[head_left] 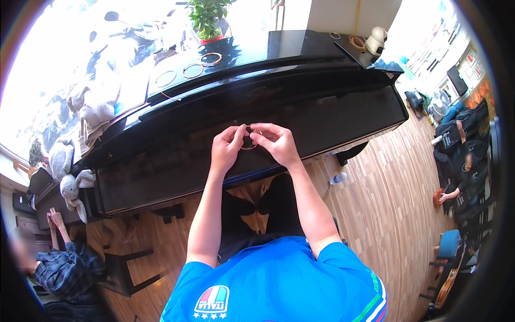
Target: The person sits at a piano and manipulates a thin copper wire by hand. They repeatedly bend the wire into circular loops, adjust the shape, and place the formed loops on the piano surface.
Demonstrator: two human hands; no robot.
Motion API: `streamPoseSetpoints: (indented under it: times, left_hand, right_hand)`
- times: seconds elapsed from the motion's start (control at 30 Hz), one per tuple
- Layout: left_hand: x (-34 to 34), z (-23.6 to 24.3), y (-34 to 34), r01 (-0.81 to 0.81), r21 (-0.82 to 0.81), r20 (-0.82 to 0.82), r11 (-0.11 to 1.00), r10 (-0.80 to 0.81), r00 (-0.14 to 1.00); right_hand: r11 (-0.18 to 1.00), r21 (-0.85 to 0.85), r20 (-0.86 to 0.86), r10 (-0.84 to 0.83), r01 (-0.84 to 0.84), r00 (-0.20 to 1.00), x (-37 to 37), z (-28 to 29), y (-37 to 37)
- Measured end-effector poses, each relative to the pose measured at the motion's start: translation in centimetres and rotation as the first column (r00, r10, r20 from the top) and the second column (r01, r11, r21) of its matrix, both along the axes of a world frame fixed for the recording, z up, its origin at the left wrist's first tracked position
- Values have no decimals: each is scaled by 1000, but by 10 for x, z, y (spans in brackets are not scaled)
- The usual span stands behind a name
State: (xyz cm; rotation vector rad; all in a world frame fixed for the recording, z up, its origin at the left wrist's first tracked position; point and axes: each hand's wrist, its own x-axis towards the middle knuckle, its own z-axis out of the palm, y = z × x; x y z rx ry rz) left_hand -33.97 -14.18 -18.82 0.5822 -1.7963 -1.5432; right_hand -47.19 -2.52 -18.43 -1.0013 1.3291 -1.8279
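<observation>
Both hands are up in the middle, working on a thin reddish ring-shaped loop [248, 147] of what could be wire or cord, too small to make out properly. The left hand [227, 146] pinches it at the top between thumb and index finger, and the right hand [278, 144] does the same just beside it, so the fingertips nearly meet. The rest of the loop hangs just below them, in front of the glossy black piano [332, 123]; can't tell if it touches the surface.

Up on top of the piano, left of centre, there's a thin pale ring [166, 72], a darker thin ring [193, 64] and a thicker coppery ring [211, 53], all near a leafy green plant [208, 15] in a red pot [211, 39]. Over at the right end, a brown coil [357, 43] sits just beside a white round-headed camera-like device [375, 41].

A grey plush rabbit [70, 185] flops at the piano's left end, and past it someone in a dark plaid shirt [63, 271] has both hands raised over a dark surface. On the wood-plank floor [370, 214] to the right there's a clear plastic bottle [338, 178], plus a blue-seated stool [449, 243] further off.
</observation>
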Motion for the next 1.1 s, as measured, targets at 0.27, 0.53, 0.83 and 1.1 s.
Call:
streamPoseSetpoints:
  times: [0.27, 0.53, 0.83, 1.1]
  left_hand:
    - [5, 3, -2, 35, 57, -54, 998, -32, 998]
    - [0, -4, 0, 55, -59, -52, 997, -58, 997]
    - [1, -1, -1, 26, -76, 53, 997, -22, 998]
    - [-1, 6, 4, 92, -50, 112, 994, -86, 990]
  right_hand:
    - [944, -73, 42, -320, 322, 947, 0, -5, -10]
    - [992, 66, 107, -116, 109, 988, -13, -1, -3]
    - [972, 194, -17, 135, -129, 991, -22, 6, 6]
    - [997, 30, -124, -64, 68, 990, -4, 1, 4]
